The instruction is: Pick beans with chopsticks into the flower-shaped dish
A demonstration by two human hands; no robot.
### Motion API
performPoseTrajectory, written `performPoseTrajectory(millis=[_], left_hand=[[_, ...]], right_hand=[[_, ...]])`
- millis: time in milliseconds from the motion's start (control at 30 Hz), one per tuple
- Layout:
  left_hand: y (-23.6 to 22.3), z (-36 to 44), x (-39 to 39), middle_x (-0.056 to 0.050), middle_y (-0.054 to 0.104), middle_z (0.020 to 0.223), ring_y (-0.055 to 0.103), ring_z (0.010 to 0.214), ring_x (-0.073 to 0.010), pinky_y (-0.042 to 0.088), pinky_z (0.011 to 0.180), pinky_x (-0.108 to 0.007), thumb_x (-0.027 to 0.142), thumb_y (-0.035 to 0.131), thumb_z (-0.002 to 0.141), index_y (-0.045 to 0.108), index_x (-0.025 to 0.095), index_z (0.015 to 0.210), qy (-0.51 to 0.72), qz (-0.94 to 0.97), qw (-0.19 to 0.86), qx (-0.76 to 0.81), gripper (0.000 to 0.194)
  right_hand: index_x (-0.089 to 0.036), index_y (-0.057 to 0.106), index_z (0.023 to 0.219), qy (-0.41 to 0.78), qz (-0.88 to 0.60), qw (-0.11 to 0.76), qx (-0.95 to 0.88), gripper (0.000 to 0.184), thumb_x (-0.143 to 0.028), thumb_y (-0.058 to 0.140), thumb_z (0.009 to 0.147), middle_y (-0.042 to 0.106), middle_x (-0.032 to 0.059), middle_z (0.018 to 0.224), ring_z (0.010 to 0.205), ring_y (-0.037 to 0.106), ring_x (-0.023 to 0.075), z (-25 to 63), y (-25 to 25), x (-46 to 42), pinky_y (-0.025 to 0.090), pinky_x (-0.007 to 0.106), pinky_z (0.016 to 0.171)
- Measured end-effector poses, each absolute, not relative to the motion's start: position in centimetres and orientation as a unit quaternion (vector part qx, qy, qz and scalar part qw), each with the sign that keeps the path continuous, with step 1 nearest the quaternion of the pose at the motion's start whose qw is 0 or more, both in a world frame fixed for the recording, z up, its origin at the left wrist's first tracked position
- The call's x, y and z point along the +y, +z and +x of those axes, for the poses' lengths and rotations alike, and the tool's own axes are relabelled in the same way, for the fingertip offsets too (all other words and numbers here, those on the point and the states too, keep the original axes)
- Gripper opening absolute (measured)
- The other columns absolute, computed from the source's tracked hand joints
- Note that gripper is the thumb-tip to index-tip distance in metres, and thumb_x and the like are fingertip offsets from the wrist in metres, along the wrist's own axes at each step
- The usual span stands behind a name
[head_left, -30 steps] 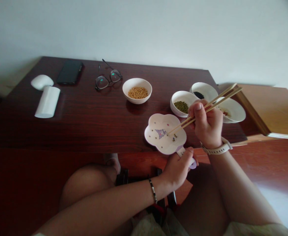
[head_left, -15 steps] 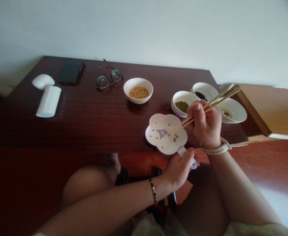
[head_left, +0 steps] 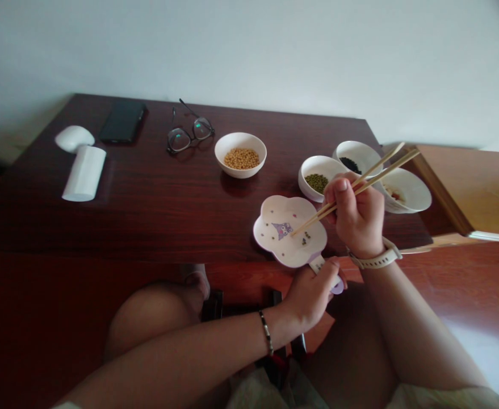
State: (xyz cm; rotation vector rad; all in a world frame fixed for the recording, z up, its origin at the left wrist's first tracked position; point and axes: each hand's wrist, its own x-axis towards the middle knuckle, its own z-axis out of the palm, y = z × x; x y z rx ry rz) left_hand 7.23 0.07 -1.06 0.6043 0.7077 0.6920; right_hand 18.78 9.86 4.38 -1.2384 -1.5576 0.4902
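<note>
Purple-rimmed and flower-shaped, a white dish point(head_left: 281, 213) is gripped by its handle in the left hand point(head_left: 311, 295), at the near edge of the dark brown desk point(head_left: 168, 199). Wooden chopsticks point(head_left: 347, 196) are held in the right hand point(head_left: 357, 218), tips together over the dish near its printed figure; contact cannot be confirmed. Small green beans point(head_left: 307, 234) lie in the dish, to the right of the tips. Just beyond the right hand stands a bowl of green beans point(head_left: 306, 170); a bowl of yellow beans point(head_left: 240, 170) sits farther left.
</note>
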Motion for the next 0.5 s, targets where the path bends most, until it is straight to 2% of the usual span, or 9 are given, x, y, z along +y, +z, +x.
performPoseTrajectory(millis=[200,500], left_hand=[[-0.9,6.9,-0.4,0.005,0.042,0.057,0.034,0.054,-0.0114,0.027,0.058,-0.030,0.062,0.057,0.102,0.057,0.021,0.073,0.321,0.291,0.838,0.331,0.051],[-1.4,6.9,-1.1,0.003,0.047,0.061,0.041,0.060,-0.0136,0.032,0.060,-0.030,0.061,0.062,0.101,0.056,0.022,0.076,0.311,0.289,0.838,0.342,0.046]], right_hand=[[-0.024,0.058,0.074,0.226,-0.520,0.504,-0.652,0.052,-0.059,0.054,0.112,0.053,-0.0028,0.054,0.042,0.046,0.0099,18.1,3.9,9.8,0.031,0.028,0.041],[-0.023,0.057,0.075,0.286,-0.518,0.459,-0.662,0.052,-0.060,0.055,0.111,0.052,-0.0029,0.057,0.045,0.047,0.0101,16.7,4.0,9.5,0.033,0.026,0.043]])
